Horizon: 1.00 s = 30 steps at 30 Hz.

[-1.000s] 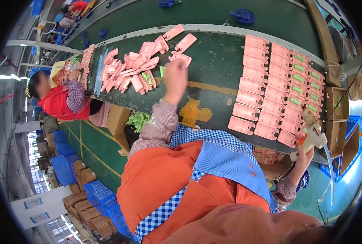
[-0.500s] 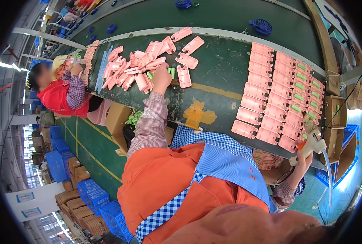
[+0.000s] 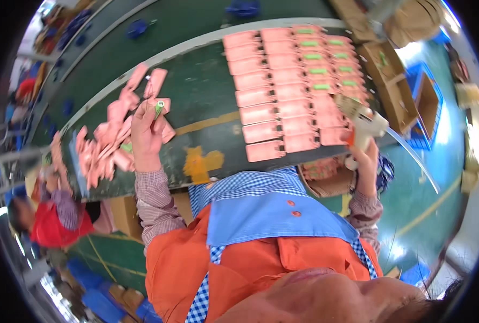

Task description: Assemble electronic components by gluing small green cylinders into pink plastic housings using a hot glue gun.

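My left hand (image 3: 147, 134) is raised over the left part of the bench and pinches a small green cylinder (image 3: 158, 109) between thumb and fingers. Behind and beside it lies a loose heap of pink plastic shells (image 3: 107, 142). On the right, my right hand (image 3: 364, 164) is wrapped round a white glue gun (image 3: 370, 127), a pale glue stick trailing from its back. The gun's nozzle end is close to the neat columns of pink shells (image 3: 261, 98). Green cylinders (image 3: 317, 71) lie in several shells of the two right-hand columns.
A cardboard box (image 3: 393, 81) and a blue crate (image 3: 431, 110) stand past the bench's right end. Below the front edge is a carton of pink parts (image 3: 323, 171). A co-worker in red (image 3: 56, 223) sits at far left. Blue fan parts (image 3: 137, 28) lie on the belt beyond.
My left hand has lifted off the heap with a green cylinder. The view has turned toward the right. The glue gun stays in my right hand beside the columns.
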Each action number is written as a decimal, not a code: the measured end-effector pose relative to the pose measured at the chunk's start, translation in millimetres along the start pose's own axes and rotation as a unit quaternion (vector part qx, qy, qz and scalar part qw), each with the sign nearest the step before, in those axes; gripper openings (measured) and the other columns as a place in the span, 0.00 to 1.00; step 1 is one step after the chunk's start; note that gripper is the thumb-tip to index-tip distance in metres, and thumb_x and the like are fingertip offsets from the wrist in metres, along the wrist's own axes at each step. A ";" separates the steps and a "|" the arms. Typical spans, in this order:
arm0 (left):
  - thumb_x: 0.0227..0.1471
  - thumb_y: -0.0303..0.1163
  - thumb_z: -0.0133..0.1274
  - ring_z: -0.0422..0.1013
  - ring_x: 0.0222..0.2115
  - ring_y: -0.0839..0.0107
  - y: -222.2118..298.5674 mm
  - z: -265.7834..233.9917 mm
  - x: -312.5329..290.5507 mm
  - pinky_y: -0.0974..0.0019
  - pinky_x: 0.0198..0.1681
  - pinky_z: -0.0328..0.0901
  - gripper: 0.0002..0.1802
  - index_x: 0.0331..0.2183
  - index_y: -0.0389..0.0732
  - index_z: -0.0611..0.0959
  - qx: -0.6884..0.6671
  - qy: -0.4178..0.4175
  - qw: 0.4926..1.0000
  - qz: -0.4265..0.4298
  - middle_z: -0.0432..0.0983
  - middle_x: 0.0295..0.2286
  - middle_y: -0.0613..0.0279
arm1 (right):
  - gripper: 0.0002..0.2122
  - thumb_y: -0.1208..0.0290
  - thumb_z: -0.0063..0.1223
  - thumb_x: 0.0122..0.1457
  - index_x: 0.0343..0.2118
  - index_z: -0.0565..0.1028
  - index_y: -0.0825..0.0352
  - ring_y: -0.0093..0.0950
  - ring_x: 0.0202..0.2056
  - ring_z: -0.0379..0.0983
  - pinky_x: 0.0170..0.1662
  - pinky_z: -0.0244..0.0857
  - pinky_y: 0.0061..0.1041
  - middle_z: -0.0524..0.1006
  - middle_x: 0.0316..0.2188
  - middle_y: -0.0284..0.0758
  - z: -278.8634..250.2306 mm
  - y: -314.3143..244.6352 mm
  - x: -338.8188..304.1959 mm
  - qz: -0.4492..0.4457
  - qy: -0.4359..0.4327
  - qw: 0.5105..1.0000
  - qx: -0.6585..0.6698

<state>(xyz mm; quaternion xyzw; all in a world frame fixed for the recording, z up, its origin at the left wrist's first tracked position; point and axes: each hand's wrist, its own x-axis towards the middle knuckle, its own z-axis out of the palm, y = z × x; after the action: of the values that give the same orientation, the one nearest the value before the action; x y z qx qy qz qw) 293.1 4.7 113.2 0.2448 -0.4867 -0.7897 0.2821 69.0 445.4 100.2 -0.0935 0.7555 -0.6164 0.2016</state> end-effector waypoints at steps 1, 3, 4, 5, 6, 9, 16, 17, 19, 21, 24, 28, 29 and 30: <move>0.54 0.30 0.53 0.57 0.13 0.83 -11.2 10.0 5.0 0.80 0.16 0.50 0.08 0.25 0.40 0.73 -0.030 -0.035 0.999 -0.027 0.75 0.26 0.56 | 0.16 0.77 0.52 0.47 0.42 0.72 0.71 0.17 0.32 0.69 0.34 0.63 0.16 0.76 0.33 0.30 -0.1 4.2 -4.1 0.009 -0.004 1.000 0.019; 0.54 0.30 0.53 0.56 0.12 0.83 -33.6 35.7 17.5 0.80 0.15 0.50 0.08 0.26 0.41 0.72 -0.054 -0.110 0.989 -0.078 0.76 0.27 0.54 | 0.17 0.79 0.50 0.46 0.42 0.70 0.72 0.20 0.32 0.71 0.35 0.65 0.18 0.76 0.33 0.33 4.1 -14.3 -14.6 0.023 -0.008 1.000 0.017; 0.54 0.30 0.53 0.56 0.12 0.83 -43.6 53.7 21.9 0.80 0.15 0.50 0.08 0.26 0.41 0.72 -0.059 -0.120 0.987 -0.084 0.76 0.27 0.54 | 0.17 0.80 0.49 0.46 0.42 0.70 0.73 0.20 0.32 0.71 0.34 0.66 0.18 0.76 0.32 0.34 3.3 -12.2 -17.5 0.011 -0.012 0.999 0.032; 0.54 0.29 0.53 0.58 0.13 0.82 -52.9 71.2 23.6 0.80 0.16 0.51 0.08 0.26 0.42 0.71 -0.040 -0.164 0.980 -0.109 0.76 0.27 0.54 | 0.17 0.80 0.49 0.46 0.42 0.70 0.73 0.20 0.32 0.71 0.34 0.66 0.18 0.76 0.32 0.34 4.0 -13.1 -19.3 0.012 -0.006 0.999 0.030; 0.54 0.29 0.52 0.60 0.14 0.82 -60.9 89.5 23.8 0.80 0.16 0.52 0.08 0.25 0.42 0.71 -0.021 -0.206 0.969 -0.131 0.76 0.28 0.54 | 0.17 0.78 0.48 0.46 0.42 0.70 0.72 0.20 0.32 0.71 0.35 0.65 0.19 0.76 0.32 0.34 5.0 -14.7 -20.7 0.027 -0.020 0.999 0.023; 0.54 0.25 0.51 0.69 0.18 0.77 -75.4 149.4 16.8 0.79 0.19 0.61 0.05 0.28 0.39 0.72 0.066 -0.204 0.966 -0.142 0.77 0.28 0.54 | 0.17 0.77 0.47 0.45 0.41 0.70 0.72 0.20 0.32 0.70 0.35 0.63 0.19 0.76 0.32 0.35 2.8 -10.5 -19.9 0.047 -0.042 0.998 0.017; 0.53 0.23 0.51 0.76 0.26 0.72 -137.9 209.9 28.1 0.72 0.26 0.71 0.05 0.34 0.34 0.75 0.156 -0.289 0.936 -0.126 0.77 0.28 0.56 | 0.16 0.78 0.47 0.45 0.39 0.69 0.72 0.19 0.29 0.68 0.31 0.62 0.17 0.74 0.29 0.33 -0.8 7.3 -9.9 0.017 -0.044 0.999 0.003; 0.51 0.22 0.52 0.76 0.27 0.73 -146.0 217.4 27.8 0.73 0.28 0.71 0.06 0.34 0.33 0.75 0.216 -0.282 0.931 -0.085 0.77 0.29 0.58 | 0.15 0.78 0.47 0.45 0.39 0.69 0.72 0.19 0.28 0.68 0.31 0.61 0.17 0.74 0.29 0.33 -0.8 7.0 -10.5 0.015 -0.031 0.999 0.009; 0.46 0.21 0.55 0.73 0.28 0.74 -168.9 229.8 29.3 0.70 0.32 0.68 0.06 0.30 0.33 0.76 0.361 -0.266 0.891 0.077 0.74 0.28 0.62 | 0.15 0.78 0.47 0.45 0.39 0.69 0.72 0.19 0.28 0.67 0.30 0.61 0.17 0.74 0.29 0.33 -3.0 4.4 -11.1 0.028 -0.023 0.999 0.018; 0.44 0.22 0.56 0.71 0.28 0.71 -178.9 245.2 25.2 0.67 0.32 0.67 0.07 0.29 0.34 0.76 0.393 -0.253 0.876 0.118 0.72 0.27 0.60 | 0.14 0.78 0.47 0.45 0.38 0.69 0.72 0.18 0.27 0.67 0.30 0.61 0.18 0.74 0.28 0.33 -4.7 1.5 -12.6 0.043 -0.014 0.999 0.026; 0.38 0.24 0.59 0.67 0.30 0.60 -200.8 259.4 24.1 0.60 0.34 0.64 0.09 0.26 0.36 0.75 0.444 -0.235 0.839 0.208 0.67 0.28 0.56 | 0.14 0.78 0.47 0.46 0.38 0.69 0.71 0.18 0.27 0.67 0.29 0.61 0.17 0.74 0.28 0.33 -5.7 1.9 -12.6 0.055 -0.008 0.998 0.033; 0.38 0.27 0.58 0.65 0.36 0.55 -219.8 274.7 21.1 0.56 0.40 0.61 0.10 0.26 0.36 0.75 0.502 -0.217 0.778 0.307 0.68 0.30 0.54 | 0.14 0.77 0.47 0.46 0.39 0.69 0.72 0.18 0.29 0.68 0.32 0.62 0.18 0.75 0.30 0.33 -7.3 0.7 -20.4 0.043 0.003 0.999 0.015; 0.37 0.27 0.56 0.64 0.36 0.55 -223.1 275.7 21.3 0.56 0.40 0.61 0.09 0.25 0.36 0.76 0.515 -0.218 0.763 0.324 0.68 0.30 0.54 | 0.15 0.77 0.48 0.46 0.40 0.69 0.72 0.18 0.30 0.68 0.33 0.63 0.18 0.75 0.31 0.33 -7.0 -1.1 -22.5 0.041 0.008 0.999 0.012; 0.37 0.27 0.56 0.64 0.36 0.55 -227.2 274.8 22.6 0.56 0.40 0.61 0.09 0.25 0.36 0.76 0.517 -0.217 0.762 0.323 0.68 0.30 0.54 | 0.15 0.77 0.48 0.46 0.40 0.69 0.72 0.18 0.30 0.68 0.33 0.63 0.18 0.75 0.31 0.33 -6.8 -1.5 -23.8 0.042 0.006 0.999 0.013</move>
<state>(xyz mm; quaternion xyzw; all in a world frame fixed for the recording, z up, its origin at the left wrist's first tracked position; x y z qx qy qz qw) 48.0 245.9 16.3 0.0037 -0.9195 -0.3124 0.2384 87.5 460.4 107.2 -0.0554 0.7518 -0.6179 0.2235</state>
